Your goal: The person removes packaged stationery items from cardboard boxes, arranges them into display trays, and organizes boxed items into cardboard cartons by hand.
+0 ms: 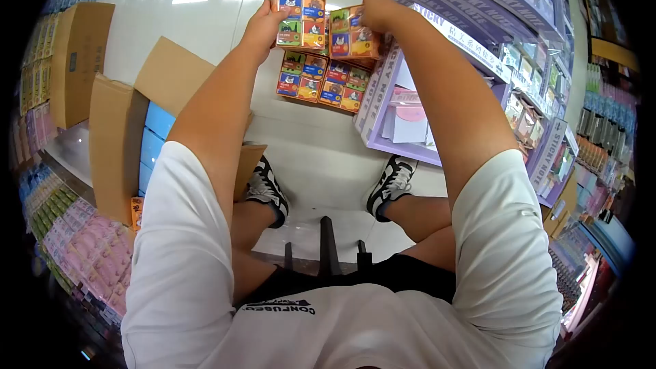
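My left hand (263, 29) is closed on the left side of a pack of small colourful boxes (302, 22) printed with cartoon animals on orange, blue and green panels. A similar pack (352, 34) is gripped at its upper right by my right hand (376, 12). The two packs are side by side, the right one slightly tilted. Beneath and nearer to me, more packs of the same kind (301, 76) rest on the floor in a block. Whether the held packs touch those below, I cannot tell.
An opened cardboard box (119, 143) with blue packages (158, 123) inside stands at my left. On the right is a purple sticky-note display rack (417, 154). Shelves of pink packs (89, 239) line the far left. My shoes (266, 188) are on the tiled floor.
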